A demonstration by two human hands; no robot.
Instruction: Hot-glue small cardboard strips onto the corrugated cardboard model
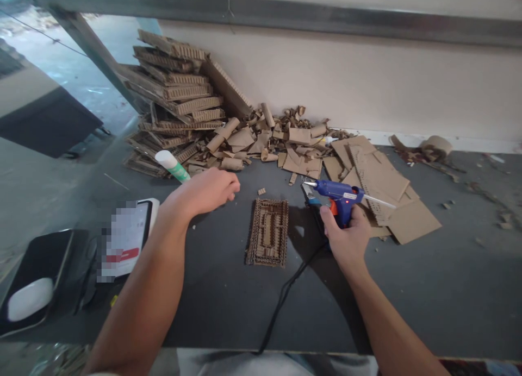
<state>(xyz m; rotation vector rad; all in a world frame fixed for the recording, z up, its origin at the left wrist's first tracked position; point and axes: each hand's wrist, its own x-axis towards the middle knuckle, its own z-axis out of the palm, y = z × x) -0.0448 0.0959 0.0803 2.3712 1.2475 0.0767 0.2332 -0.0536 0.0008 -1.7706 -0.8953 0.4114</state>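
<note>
My right hand (350, 237) grips a blue glue gun (336, 192) by its handle; the nozzle points left and a clear glue stick sticks out of its back. My left hand (214, 188) is closed above the table, left of the cardboard piece, its fingertips curled together; anything between them is too small to make out. Between and below the hands, a rectangular piece of layered corrugated cardboard (268, 232) lies on the dark table (228, 311). A tiny cardboard strip (261, 191) rests just above it. A white and green tube (173, 165) stands behind my left wrist.
Stacked cardboard pieces (175, 93) rise at the back left beside a heap of scraps (265, 137). Flat cardboard sheets (383, 186) lie right of the glue gun. Its black cord (281, 300) runs to the front edge. A phone (36, 273) and a tablet-like device (126, 240) lie left.
</note>
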